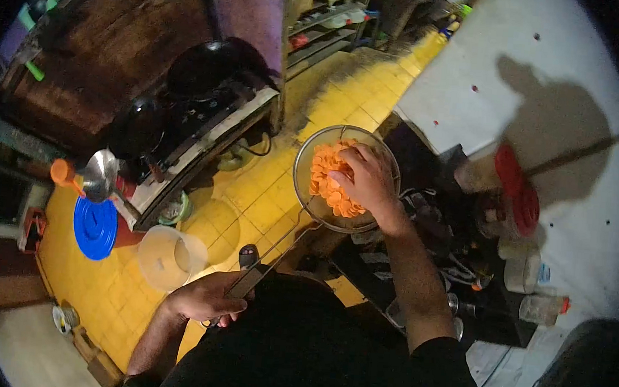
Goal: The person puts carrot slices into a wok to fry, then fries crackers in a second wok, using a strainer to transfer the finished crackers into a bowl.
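Note:
My left hand [207, 298] is closed around the long handle of a round wire-mesh strainer [298, 165], which is held out over the floor in front of me. Thin, round orange slices [330, 189], looking like sliced carrot, lie heaped in its mesh. From the right, my right hand [365, 180] reaches into the strainer. Its thumb and fingers are curled around some of the slices, and the fingertips are partly hidden among them.
At left, dark woks [203, 69] sit on a stove counter. Below stand a blue lid [94, 227] and a translucent tub [166, 259] on the yellow tiled floor [272, 209]. Jars [518, 264] and a red-lidded container [522, 210] line the right side, beside a white surface [462, 96].

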Demonstrator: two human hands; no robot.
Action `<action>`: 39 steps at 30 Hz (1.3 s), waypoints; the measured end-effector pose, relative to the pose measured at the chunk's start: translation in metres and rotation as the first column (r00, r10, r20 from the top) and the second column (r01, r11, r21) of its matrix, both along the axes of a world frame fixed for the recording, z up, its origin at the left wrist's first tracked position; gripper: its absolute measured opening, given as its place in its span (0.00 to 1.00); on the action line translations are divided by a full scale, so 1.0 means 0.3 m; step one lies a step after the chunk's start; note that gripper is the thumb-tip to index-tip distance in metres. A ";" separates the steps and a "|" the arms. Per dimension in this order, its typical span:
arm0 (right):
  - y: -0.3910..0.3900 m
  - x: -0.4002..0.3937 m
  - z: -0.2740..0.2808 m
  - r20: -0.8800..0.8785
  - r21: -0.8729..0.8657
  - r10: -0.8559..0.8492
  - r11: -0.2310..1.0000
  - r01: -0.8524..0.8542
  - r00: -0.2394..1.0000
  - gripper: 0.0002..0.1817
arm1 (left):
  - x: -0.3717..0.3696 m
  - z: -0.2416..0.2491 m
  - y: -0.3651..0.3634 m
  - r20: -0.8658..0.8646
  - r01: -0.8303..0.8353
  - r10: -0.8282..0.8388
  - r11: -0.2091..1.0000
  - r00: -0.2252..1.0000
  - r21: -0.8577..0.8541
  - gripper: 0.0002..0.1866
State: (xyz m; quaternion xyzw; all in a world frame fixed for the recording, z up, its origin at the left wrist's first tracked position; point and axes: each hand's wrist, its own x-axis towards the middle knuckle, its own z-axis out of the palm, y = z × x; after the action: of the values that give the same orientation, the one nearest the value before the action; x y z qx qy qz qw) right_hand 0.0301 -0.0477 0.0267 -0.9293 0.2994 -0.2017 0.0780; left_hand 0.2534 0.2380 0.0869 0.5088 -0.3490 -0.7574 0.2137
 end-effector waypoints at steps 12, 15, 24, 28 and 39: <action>0.103 0.314 0.034 0.397 -0.115 0.094 0.992 -0.052 0.913 0.11 | 0.126 0.004 0.168 0.007 -0.216 0.216 0.976 0.976 -0.012 0.10; 0.233 0.320 0.039 0.564 0.319 -0.240 0.946 0.059 0.790 0.10 | 0.171 -0.009 0.231 -0.003 -0.301 0.302 0.952 0.953 -0.055 0.09; 0.629 0.785 -0.148 0.112 0.918 -0.236 -0.348 -0.192 0.965 0.17 | 0.466 -0.087 0.234 0.063 -0.452 0.474 0.867 0.878 -0.210 0.08; 0.709 1.032 -0.145 0.193 0.823 -0.239 -0.489 -0.290 0.952 0.14 | 0.534 -0.226 0.166 0.130 -0.493 0.555 0.807 0.821 -0.326 0.09; 0.392 1.553 -0.449 0.240 0.806 -0.123 -0.528 -0.268 0.963 0.10 | 0.837 -0.509 0.084 0.321 -0.538 0.774 0.617 0.545 -0.574 0.25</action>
State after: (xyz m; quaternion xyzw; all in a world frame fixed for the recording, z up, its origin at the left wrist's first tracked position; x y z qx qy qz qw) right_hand 0.4962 0.0700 -0.1080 -0.3717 0.2371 0.0667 0.8951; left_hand 0.5045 0.2633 -0.0658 0.7377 -0.3211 -0.3479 0.4814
